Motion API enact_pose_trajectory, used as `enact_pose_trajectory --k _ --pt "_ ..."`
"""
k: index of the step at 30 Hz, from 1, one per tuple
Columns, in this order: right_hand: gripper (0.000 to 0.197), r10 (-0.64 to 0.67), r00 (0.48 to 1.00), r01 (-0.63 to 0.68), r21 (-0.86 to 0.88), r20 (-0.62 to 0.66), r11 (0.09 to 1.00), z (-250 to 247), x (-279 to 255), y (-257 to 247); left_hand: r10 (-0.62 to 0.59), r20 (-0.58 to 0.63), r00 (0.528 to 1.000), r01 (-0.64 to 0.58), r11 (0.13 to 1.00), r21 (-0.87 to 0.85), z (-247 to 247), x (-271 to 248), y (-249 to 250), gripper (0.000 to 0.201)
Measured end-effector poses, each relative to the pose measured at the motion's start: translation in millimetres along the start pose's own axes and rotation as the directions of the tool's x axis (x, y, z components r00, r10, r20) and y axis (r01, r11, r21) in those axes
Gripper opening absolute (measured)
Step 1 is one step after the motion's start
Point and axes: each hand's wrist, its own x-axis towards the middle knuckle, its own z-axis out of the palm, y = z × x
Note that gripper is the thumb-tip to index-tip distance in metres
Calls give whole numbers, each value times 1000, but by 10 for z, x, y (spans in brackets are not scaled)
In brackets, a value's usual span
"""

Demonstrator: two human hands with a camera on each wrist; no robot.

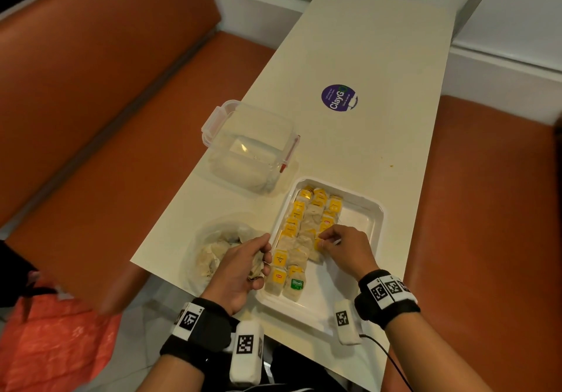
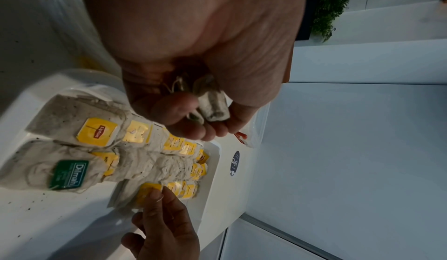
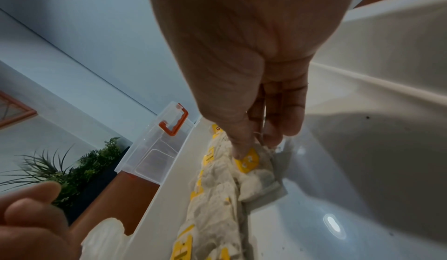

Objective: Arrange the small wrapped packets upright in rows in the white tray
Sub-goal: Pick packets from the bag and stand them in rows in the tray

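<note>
**Tea bags going into the tray**

The white tray point(image 1: 374, 209) sits at lower centre of the head view on the tabletop point(image 1: 380, 57), tea bags point(image 1: 301, 233) lying in rows along its left side. The right hand point(image 1: 346, 247) pinches a yellow tag point(image 2: 150, 186) on the nearest bag of the third row. The left hand point(image 1: 243, 273), just left of the tray, has its fingers clenched round a bunch of bags point(image 2: 212, 105). A clear box point(image 1: 246, 145) stands behind.
</note>
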Motion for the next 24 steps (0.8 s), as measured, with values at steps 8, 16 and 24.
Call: enact_pose_trajectory --k 8,16,24 --pt "26 -116 982 118 4 -152 993 -188 -329 -272 -1 61 998 6 997 -75 30 -57 -2 39" --pt "32 -414 898 414 33 148 910 -271 -852 -898 2 244 970 25 994 -107 150 -152 39 75" --pt "16 -523 833 551 -189 180 813 -113 -860 -909 19 272 962 -4 998 -56 156 -194 1 76"
